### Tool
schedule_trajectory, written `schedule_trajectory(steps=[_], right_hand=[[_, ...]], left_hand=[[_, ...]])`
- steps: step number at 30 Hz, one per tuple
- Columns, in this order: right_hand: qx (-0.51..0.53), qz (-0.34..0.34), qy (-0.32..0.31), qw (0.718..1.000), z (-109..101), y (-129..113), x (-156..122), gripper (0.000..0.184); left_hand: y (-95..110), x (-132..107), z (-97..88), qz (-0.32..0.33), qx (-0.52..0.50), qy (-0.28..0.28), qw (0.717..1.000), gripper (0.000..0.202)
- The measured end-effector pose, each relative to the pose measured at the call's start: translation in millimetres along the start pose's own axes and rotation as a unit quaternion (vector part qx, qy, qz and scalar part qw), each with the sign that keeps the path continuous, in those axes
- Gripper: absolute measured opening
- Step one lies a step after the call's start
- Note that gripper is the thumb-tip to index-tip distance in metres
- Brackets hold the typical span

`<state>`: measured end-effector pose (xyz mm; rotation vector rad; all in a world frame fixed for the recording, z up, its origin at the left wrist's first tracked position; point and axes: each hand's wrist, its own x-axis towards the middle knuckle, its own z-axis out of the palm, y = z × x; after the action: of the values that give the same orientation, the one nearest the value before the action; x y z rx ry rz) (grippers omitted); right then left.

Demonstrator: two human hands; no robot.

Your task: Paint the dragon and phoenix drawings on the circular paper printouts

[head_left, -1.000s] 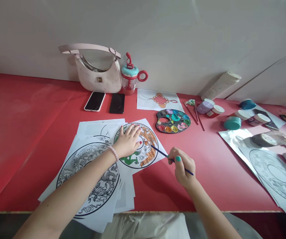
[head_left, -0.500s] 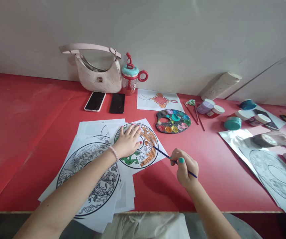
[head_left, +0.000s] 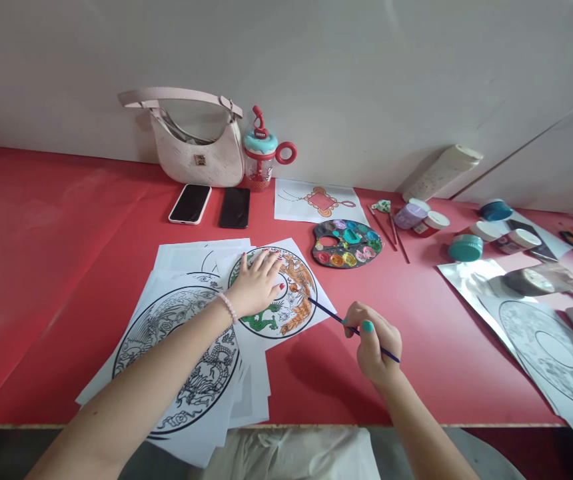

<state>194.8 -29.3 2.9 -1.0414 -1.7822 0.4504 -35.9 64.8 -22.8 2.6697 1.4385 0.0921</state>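
My left hand (head_left: 257, 283) lies flat with fingers spread on a round dragon colouring sheet (head_left: 294, 303), partly painted orange and green. My right hand (head_left: 374, 340) pinches a thin dark blue paintbrush (head_left: 334, 315), whose tip touches the right edge of the painted circle. Under that sheet is a stack of uncoloured line-drawing sheets (head_left: 181, 347). A paint palette (head_left: 347, 243) with several bright colours sits beyond the brush on the red table (head_left: 41, 253).
A pale handbag (head_left: 194, 143), a small teal-lidded bottle (head_left: 261, 153) and two phones (head_left: 190, 203) stand at the back. A painted sheet (head_left: 319, 200), spare brushes (head_left: 391, 227), several paint jars (head_left: 466, 247) and more sheets (head_left: 551, 340) lie to the right.
My right hand has slid a little right and toward me with the brush, so the tip moved from inside the painted circle to its right edge. My left hand has stayed put.
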Motion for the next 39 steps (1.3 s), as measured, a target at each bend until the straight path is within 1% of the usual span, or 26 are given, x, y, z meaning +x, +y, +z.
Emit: schedule_trajectory(steps=[8,12,14,18,25,30,35,39], right_hand=[[0.019,0.0,0.005,1.0,1,-3,0,0.031],[0.003,-0.015,-0.011,1.0,4,-4,3,0.031],[-0.001,-0.019,-0.006,1.0,4,-4,4,0.03],[0.018,-0.01,0.004,1.0,1,-6,1,0.03],[0.038,-0.029,0.0,0.999,0,-15,-3,0.031],[0.04,-0.028,-0.014,0.999,-1,-14,-3,0.031],[0.043,-0.022,-0.004,0.999,-2,-13,-3,0.033],[0.042,-0.021,-0.024,0.999,-1,-14,-2,0.033]], left_hand=[[0,0,0.7,0.0,0.005,0.008,1.0,0.053],[0,0,1.4,0.003,0.001,0.008,1.0,0.054],[0,0,1.2,0.003,0.001,0.006,1.0,0.054],[0,0,0.7,0.005,0.002,0.003,1.0,0.055],[0,-1,-0.2,0.006,0.004,0.003,1.0,0.055],[0,-1,-0.2,0.007,0.001,0.009,1.0,0.054],[0,-1,0.3,0.008,-0.003,0.007,1.0,0.054],[0,-1,0.6,0.008,-0.001,0.005,1.0,0.055]])
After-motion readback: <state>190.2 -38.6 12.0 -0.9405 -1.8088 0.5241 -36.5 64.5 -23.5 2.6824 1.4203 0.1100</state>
